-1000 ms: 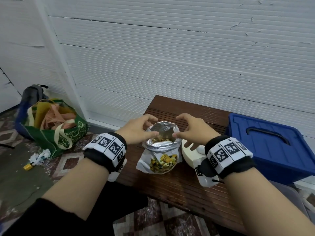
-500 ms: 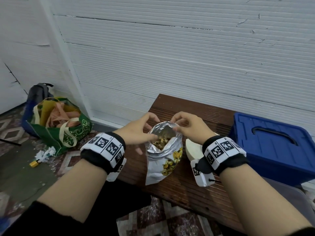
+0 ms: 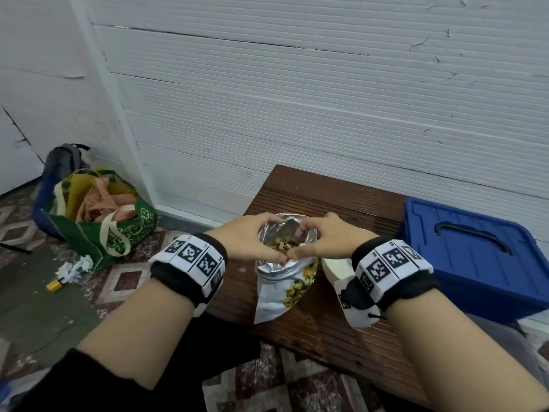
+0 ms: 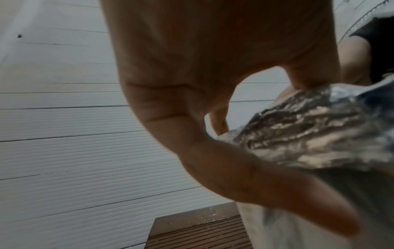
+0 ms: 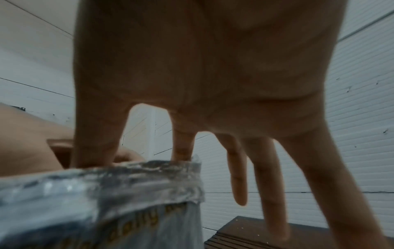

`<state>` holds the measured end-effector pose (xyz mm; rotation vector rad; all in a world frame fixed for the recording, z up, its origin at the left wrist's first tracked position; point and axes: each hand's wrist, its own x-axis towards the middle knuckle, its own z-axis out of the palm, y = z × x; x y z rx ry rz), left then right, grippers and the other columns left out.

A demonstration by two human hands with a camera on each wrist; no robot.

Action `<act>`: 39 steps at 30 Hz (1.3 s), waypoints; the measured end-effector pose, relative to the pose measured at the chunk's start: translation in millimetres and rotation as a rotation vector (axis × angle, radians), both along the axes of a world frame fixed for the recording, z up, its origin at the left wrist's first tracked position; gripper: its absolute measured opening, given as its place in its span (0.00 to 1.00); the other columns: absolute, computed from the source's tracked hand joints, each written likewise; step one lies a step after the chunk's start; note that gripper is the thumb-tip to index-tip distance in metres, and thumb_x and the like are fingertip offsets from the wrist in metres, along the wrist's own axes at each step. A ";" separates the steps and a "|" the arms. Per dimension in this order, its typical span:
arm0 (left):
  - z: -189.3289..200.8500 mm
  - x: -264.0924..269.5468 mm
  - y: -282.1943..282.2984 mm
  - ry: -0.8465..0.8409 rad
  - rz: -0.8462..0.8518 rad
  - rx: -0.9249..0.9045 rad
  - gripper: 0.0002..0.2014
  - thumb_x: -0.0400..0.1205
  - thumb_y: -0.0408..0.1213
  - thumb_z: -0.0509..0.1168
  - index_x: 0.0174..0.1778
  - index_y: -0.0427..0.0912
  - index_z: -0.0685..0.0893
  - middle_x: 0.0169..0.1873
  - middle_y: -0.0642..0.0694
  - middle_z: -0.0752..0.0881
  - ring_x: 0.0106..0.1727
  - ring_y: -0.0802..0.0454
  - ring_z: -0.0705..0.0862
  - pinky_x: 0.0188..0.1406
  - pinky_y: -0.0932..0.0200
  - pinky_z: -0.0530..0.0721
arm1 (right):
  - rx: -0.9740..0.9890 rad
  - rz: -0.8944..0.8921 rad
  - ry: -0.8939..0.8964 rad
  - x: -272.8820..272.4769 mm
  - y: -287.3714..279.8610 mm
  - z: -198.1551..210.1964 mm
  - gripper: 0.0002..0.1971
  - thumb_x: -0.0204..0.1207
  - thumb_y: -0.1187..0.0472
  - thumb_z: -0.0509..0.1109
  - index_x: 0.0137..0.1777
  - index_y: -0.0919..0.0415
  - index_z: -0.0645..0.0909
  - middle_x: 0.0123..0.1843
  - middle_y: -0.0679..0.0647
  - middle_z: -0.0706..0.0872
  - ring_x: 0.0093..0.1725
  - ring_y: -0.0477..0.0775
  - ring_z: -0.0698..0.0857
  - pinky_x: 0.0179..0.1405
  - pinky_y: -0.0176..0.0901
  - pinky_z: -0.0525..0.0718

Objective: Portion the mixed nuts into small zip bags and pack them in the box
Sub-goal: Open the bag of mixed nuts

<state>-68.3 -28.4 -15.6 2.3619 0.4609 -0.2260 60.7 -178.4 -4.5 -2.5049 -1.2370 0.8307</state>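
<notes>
**Occluded and Indistinct Areas**

The right hand (image 3: pixel 323 239) and its wristband covered most of a white object (image 3: pixel 337 267) on the counter (image 3: pixel 326 197). The blue box (image 3: pixel 475 257) ran past the head view's right edge. Both wrist views were blurred; the nut bag (image 5: pixel 127 202) print was only partly legible.

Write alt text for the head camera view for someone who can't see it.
Two hands, the left hand and the right hand, pinch the open top of a foil bag of mixed nuts standing on a dark wooden bench. A closed blue plastic box sits at the right, and a green tote bag on the floor at the left.
</notes>
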 end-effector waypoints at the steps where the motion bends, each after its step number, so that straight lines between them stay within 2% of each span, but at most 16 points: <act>1: 1.6 -0.9 -0.2 0.027 0.017 -0.032 0.40 0.69 0.52 0.78 0.76 0.58 0.67 0.66 0.51 0.77 0.55 0.51 0.84 0.49 0.52 0.87 | -0.039 0.005 0.003 -0.4 -1.0 -0.4 0.24 0.69 0.41 0.75 0.63 0.43 0.75 0.61 0.55 0.67 0.53 0.54 0.76 0.50 0.42 0.74; 3: 4.0 -0.9 -0.8 0.062 0.023 -0.034 0.42 0.69 0.53 0.78 0.77 0.57 0.66 0.66 0.51 0.75 0.52 0.51 0.84 0.34 0.53 0.88 | -0.081 0.018 0.006 0.4 -3.2 0.5 0.26 0.70 0.45 0.75 0.67 0.41 0.72 0.63 0.56 0.66 0.52 0.55 0.77 0.50 0.40 0.75; 4: 4.3 -0.4 -0.3 0.059 0.014 0.004 0.42 0.69 0.55 0.78 0.77 0.56 0.66 0.66 0.51 0.75 0.53 0.53 0.82 0.34 0.58 0.84 | -0.089 0.031 0.014 0.5 -4.8 1.4 0.26 0.71 0.47 0.74 0.69 0.40 0.71 0.64 0.56 0.66 0.51 0.54 0.78 0.47 0.37 0.76; 7: 1.8 -0.4 1.5 -0.009 0.013 0.059 0.37 0.69 0.59 0.76 0.73 0.56 0.72 0.64 0.55 0.77 0.62 0.56 0.77 0.54 0.61 0.75 | -0.052 0.076 0.061 1.6 -10.2 4.5 0.26 0.73 0.53 0.73 0.69 0.38 0.70 0.64 0.50 0.70 0.43 0.45 0.77 0.25 0.25 0.76; 8: 1.0 -0.8 1.3 -0.039 0.028 0.045 0.32 0.72 0.57 0.74 0.71 0.56 0.74 0.62 0.56 0.78 0.61 0.57 0.77 0.55 0.63 0.74 | -0.006 0.064 0.095 1.7 -12.7 4.8 0.26 0.73 0.55 0.74 0.69 0.39 0.71 0.62 0.46 0.72 0.43 0.43 0.78 0.25 0.24 0.78; 10: -0.5 -0.6 0.6 -0.122 0.115 -0.055 0.20 0.79 0.48 0.71 0.66 0.54 0.79 0.53 0.54 0.81 0.49 0.57 0.84 0.41 0.66 0.81 | 0.119 -0.022 0.200 2.1 -15.8 3.3 0.27 0.72 0.58 0.77 0.68 0.40 0.73 0.57 0.46 0.77 0.44 0.48 0.85 0.35 0.39 0.88; 12: -1.2 0.5 0.3 -0.186 0.180 -0.112 0.15 0.82 0.36 0.66 0.64 0.51 0.81 0.47 0.48 0.82 0.33 0.58 0.84 0.25 0.68 0.82 | 0.240 -0.090 0.296 0.6 -15.6 -0.1 0.28 0.70 0.63 0.78 0.66 0.40 0.73 0.52 0.49 0.80 0.41 0.53 0.89 0.36 0.53 0.91; 13: -2.1 1.6 1.0 -0.196 0.184 -0.090 0.15 0.82 0.32 0.65 0.64 0.51 0.82 0.48 0.46 0.82 0.31 0.58 0.84 0.22 0.69 0.80 | 0.283 -0.097 0.315 0.0 -13.9 -3.0 0.30 0.69 0.67 0.78 0.66 0.39 0.73 0.52 0.49 0.81 0.42 0.56 0.90 0.37 0.57 0.91; 16: -5.0 1.4 4.1 -0.224 0.200 -0.062 0.18 0.81 0.28 0.62 0.62 0.52 0.83 0.57 0.47 0.83 0.40 0.51 0.88 0.25 0.69 0.82 | 0.395 -0.096 0.334 -1.4 -7.2 -9.3 0.35 0.68 0.74 0.75 0.67 0.40 0.72 0.55 0.48 0.82 0.48 0.58 0.89 0.41 0.61 0.90; 17: -5.6 1.2 5.3 -0.235 0.222 -0.083 0.18 0.82 0.27 0.62 0.63 0.51 0.84 0.57 0.48 0.82 0.37 0.53 0.88 0.24 0.70 0.82 | 0.423 -0.103 0.325 -0.6 -5.5 -10.6 0.35 0.68 0.74 0.74 0.68 0.40 0.72 0.55 0.46 0.82 0.50 0.57 0.88 0.43 0.61 0.90; 21: -5.0 -1.7 8.3 -0.249 0.250 -0.098 0.20 0.82 0.26 0.61 0.66 0.49 0.82 0.56 0.52 0.77 0.23 0.62 0.84 0.21 0.71 0.80 | 0.486 -0.158 0.320 3.0 -5.5 -19.7 0.30 0.70 0.63 0.77 0.68 0.38 0.71 0.52 0.55 0.87 0.49 0.55 0.89 0.48 0.55 0.89; 24: -3.5 -2.8 9.4 -0.260 0.212 -0.070 0.20 0.83 0.30 0.63 0.69 0.53 0.79 0.52 0.56 0.79 0.25 0.64 0.83 0.21 0.73 0.78 | 0.544 -0.274 0.319 2.3 -15.2 -31.2 0.19 0.75 0.45 0.71 0.65 0.42 0.76 0.51 0.51 0.86 0.50 0.50 0.87 0.50 0.51 0.88; 27: -5.8 -2.3 9.2 -0.287 0.196 -0.046 0.20 0.83 0.36 0.66 0.69 0.59 0.76 0.49 0.60 0.80 0.35 0.66 0.79 0.29 0.78 0.76 | 0.568 -0.461 0.132 4.7 -32.0 -47.3 0.17 0.79 0.41 0.63 0.56 0.52 0.83 0.47 0.48 0.85 0.50 0.53 0.85 0.50 0.49 0.82; 30: -12.4 -0.6 7.1 -0.321 0.217 -0.046 0.21 0.83 0.37 0.65 0.71 0.59 0.75 0.51 0.59 0.79 0.42 0.66 0.77 0.34 0.77 0.73 | 0.187 -0.324 -0.378 3.9 -47.0 -66.2 0.17 0.78 0.43 0.64 0.57 0.53 0.85 0.50 0.51 0.88 0.54 0.55 0.83 0.56 0.47 0.78; 32: -16.0 0.4 4.0 -0.339 0.239 -0.045 0.20 0.84 0.37 0.65 0.71 0.56 0.76 0.52 0.59 0.77 0.42 0.69 0.75 0.35 0.76 0.72 | -0.035 -0.204 -0.572 -0.4 -51.1 -79.1 0.18 0.78 0.43 0.63 0.59 0.53 0.85 0.54 0.53 0.87 0.59 0.57 0.80 0.58 0.48 0.75; 39: -24.4 4.2 -0.9 -0.357 0.315 -0.033 0.20 0.84 0.38 0.65 0.72 0.49 0.74 0.54 0.54 0.79 0.51 0.56 0.80 0.51 0.61 0.78 | -0.102 -0.148 -0.625 -18.9 -53.1 -97.2 0.14 0.79 0.56 0.62 0.55 0.56 0.87 0.55 0.57 0.80 0.55 0.61 0.79 0.53 0.47 0.71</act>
